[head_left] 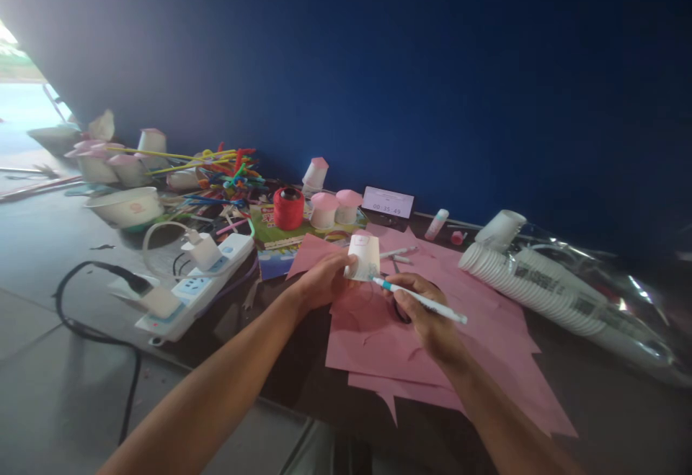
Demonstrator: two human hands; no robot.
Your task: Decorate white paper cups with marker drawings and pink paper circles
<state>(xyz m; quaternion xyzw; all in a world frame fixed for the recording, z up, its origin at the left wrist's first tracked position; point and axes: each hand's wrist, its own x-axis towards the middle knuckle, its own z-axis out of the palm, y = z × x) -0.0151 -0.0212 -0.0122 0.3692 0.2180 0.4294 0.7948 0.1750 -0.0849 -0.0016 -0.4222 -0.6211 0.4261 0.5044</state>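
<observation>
My left hand [326, 278] is closed around the side of a white paper cup [364, 255], holding it above the pink paper sheets [362, 338]. The cup carries a small pink drawing near its top and a faint greenish mark lower down. Between the fingers of my right hand [429, 313] is a white marker [427, 300] with a teal band, its tip at the cup's lower right side. Dark scissor handles [400, 313] show partly beneath my right hand.
A power strip [194, 287] with plugs and cables lies left. Behind are red yarn [288, 208], pink-topped cups [324, 212], pipe cleaners [232, 172] and a timer screen [388, 205]. A glue stick [437, 224] stands farther right, near a bagged stack of paper cups [535, 287].
</observation>
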